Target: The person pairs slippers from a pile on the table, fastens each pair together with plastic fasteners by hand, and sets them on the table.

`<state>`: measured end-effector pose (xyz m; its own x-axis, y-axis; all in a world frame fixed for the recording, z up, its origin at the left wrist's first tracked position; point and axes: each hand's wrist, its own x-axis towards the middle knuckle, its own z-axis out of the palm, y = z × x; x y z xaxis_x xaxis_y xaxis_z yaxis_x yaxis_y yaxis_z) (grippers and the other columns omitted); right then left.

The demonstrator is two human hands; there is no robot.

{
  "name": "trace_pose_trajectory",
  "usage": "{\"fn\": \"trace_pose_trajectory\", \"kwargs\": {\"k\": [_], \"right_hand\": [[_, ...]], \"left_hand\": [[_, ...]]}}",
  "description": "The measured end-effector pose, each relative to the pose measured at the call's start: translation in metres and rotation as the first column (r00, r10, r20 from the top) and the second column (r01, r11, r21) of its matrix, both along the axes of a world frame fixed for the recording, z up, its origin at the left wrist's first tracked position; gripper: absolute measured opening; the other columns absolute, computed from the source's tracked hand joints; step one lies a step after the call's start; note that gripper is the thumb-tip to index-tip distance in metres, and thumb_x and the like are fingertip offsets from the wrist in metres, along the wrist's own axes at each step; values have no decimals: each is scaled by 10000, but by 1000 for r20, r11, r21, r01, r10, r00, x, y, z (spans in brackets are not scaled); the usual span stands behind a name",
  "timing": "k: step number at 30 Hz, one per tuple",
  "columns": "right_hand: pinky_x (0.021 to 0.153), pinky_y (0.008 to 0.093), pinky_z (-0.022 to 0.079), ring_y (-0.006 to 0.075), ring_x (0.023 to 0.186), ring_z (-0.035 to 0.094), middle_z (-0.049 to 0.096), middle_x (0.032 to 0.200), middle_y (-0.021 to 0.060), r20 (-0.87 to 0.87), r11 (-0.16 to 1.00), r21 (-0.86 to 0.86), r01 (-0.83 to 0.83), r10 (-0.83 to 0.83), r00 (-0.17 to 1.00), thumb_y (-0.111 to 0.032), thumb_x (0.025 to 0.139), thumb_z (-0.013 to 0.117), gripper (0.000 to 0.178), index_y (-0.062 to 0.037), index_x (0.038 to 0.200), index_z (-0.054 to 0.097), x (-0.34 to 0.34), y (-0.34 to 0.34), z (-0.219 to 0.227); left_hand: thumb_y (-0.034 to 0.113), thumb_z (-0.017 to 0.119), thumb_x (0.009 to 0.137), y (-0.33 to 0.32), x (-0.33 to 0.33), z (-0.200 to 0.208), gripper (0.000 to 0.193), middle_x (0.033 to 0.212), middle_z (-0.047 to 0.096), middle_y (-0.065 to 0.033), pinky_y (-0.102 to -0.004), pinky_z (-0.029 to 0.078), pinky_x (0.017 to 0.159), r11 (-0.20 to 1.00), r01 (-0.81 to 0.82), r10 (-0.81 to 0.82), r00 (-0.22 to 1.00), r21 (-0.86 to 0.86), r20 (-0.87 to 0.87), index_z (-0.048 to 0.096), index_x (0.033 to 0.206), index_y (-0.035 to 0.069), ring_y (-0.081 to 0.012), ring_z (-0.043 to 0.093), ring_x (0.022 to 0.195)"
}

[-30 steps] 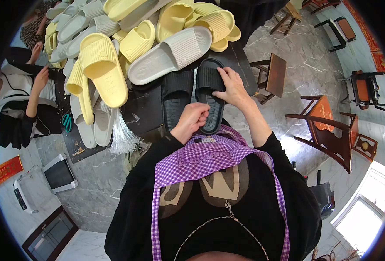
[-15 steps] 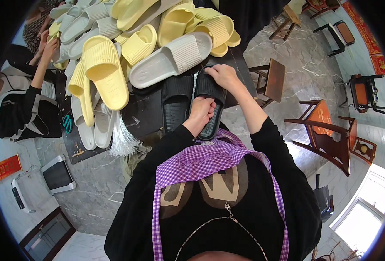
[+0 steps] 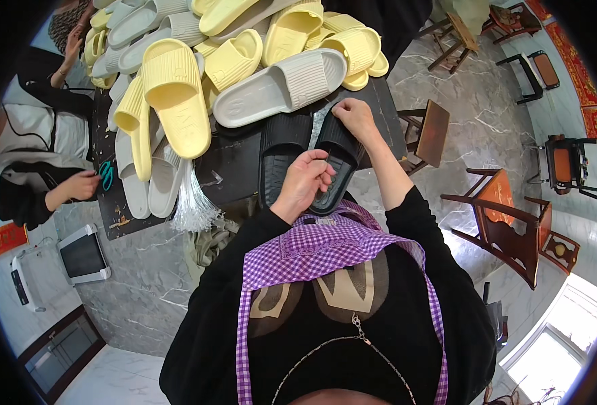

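Observation:
Two black slide slippers lie side by side at the table's near edge, toes away from me: the left slipper (image 3: 283, 142) and the right slipper (image 3: 345, 150). My left hand (image 3: 306, 177) is closed in a pinch above the right slipper's opening, just behind its strap. Whatever is between those fingertips is too small to make out. At that slipper's toe, by the strap's front edge, my right hand (image 3: 356, 120) has its thumb and fingers pressed together; what they grip is hidden. Just beyond lies a grey slipper (image 3: 251, 100) on its own sole.
Yellow slippers (image 3: 177, 101) and grey ones are heaped on the dark table (image 3: 231, 165). A bundle of clear plastic strands (image 3: 194, 202) hangs over its edge. At left, another person's hand (image 3: 82, 185) touches teal scissors (image 3: 107, 174). Wooden chairs (image 3: 501, 216) stand at right.
My left hand has risen from inside the right slipper, its fingers now pinched. My right hand stays at the toe. Another person's hand has come to the scissors.

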<state>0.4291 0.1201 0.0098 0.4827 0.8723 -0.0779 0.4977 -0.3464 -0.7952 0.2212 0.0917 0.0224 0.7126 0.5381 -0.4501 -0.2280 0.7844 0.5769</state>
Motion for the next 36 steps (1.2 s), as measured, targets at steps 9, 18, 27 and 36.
{"fn": "trace_pose_trajectory", "kwargs": {"k": [9,18,27,36], "right_hand": [[628,345,476,256,678,623,627,735,163,188,977,207,-59,20,982,-164,764,604,173,5,789,629,0,13,6],[623,344,473,279,679,613,609,734,168,153,957,260,-129,91,984,-110,753,591,117,1,788,601,-21,-8,17],[648,341,474,288,713,603,618,759,140,104,902,286,-323,305,947,-83,780,569,82,-5,797,584,-7,5,19],[745,278,460,205,802,596,650,907,92,122,783,321,-533,523,843,-101,785,591,85,-23,818,601,-7,12,12]], "left_hand": [[39,493,893,24,-15,19,183,1014,622,-189,-311,525,728,990,-118,134,965,-81,225,540,1061,-19,-241,634,867],[125,515,889,0,-60,-24,155,856,616,-104,-317,488,595,980,-173,180,981,-95,68,584,946,-2,-196,588,720],[76,548,819,42,-35,-29,90,677,560,-73,-279,384,443,971,-237,236,971,-11,-38,576,772,5,-160,495,521],[-43,544,761,53,-11,-12,54,582,501,-60,-238,288,358,979,-201,198,904,31,-378,557,710,-29,-123,420,422]]}}
